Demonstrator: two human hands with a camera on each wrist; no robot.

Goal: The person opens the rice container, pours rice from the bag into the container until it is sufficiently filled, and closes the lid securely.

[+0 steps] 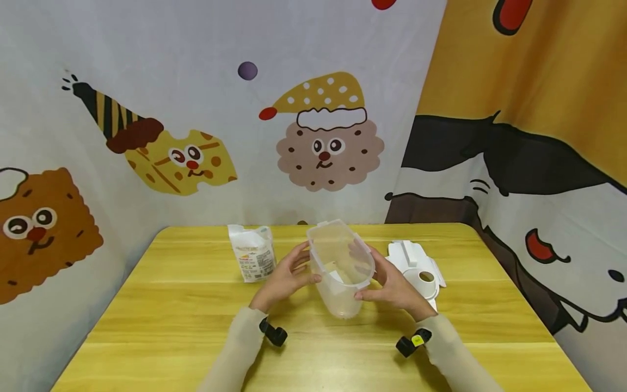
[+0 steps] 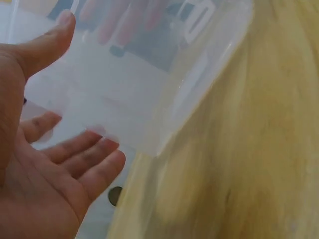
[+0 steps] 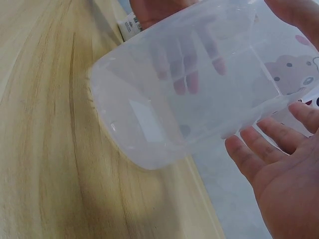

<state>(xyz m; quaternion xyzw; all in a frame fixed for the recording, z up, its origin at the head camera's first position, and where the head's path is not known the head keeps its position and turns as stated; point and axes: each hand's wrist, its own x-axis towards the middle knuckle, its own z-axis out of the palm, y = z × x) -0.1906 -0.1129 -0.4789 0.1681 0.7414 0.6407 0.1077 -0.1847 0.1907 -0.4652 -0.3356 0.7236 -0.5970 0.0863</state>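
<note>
The left hand (image 1: 287, 277) and right hand (image 1: 395, 285) grip opposite sides of the tilted container (image 1: 342, 261), positioned between them over the wood-grained table (image 1: 323, 359). Container: smooth, translucent plastic; rounded corners.

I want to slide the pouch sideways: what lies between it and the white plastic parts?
In the head view, the clear container, held by the left hand and right hand, is between the pouch and the white plastic parts.
</note>
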